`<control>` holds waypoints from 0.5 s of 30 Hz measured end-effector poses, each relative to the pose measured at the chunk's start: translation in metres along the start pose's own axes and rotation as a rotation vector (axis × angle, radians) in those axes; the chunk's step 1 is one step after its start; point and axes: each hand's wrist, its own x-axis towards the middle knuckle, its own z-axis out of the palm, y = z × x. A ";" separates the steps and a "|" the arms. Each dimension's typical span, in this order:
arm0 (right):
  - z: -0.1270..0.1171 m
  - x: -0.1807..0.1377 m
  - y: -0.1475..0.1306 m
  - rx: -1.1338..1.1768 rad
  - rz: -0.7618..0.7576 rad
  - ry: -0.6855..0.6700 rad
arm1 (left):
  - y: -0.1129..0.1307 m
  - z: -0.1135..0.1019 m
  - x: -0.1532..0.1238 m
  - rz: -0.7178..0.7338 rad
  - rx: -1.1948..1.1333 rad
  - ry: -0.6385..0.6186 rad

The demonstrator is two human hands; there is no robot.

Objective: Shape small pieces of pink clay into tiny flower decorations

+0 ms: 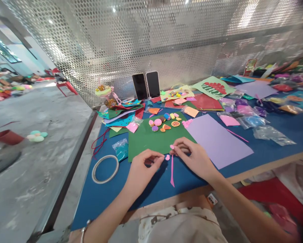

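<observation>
Lightly, the right hand (193, 158) pinches a small pink lump (172, 147) over the blue table (98, 199); a second pink piece (167, 157) sits against the left hand (145, 165); whether gripped, I cannot tell.

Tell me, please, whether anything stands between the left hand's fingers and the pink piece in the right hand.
A small pink scrap shows between them, just beside the left hand; whether they touch is unclear. Nothing else visible blocks the pink piece in the right hand.
</observation>
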 end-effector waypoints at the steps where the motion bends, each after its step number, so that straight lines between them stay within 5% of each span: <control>1: 0.001 0.000 -0.001 0.064 0.011 0.030 | 0.001 0.001 0.001 -0.077 -0.154 0.001; 7: 0.011 0.002 -0.008 0.273 0.034 0.152 | 0.018 0.007 0.000 -0.301 -0.811 -0.092; 15: 0.012 0.004 -0.011 0.406 0.059 0.157 | 0.026 0.009 -0.006 -0.287 -0.950 -0.113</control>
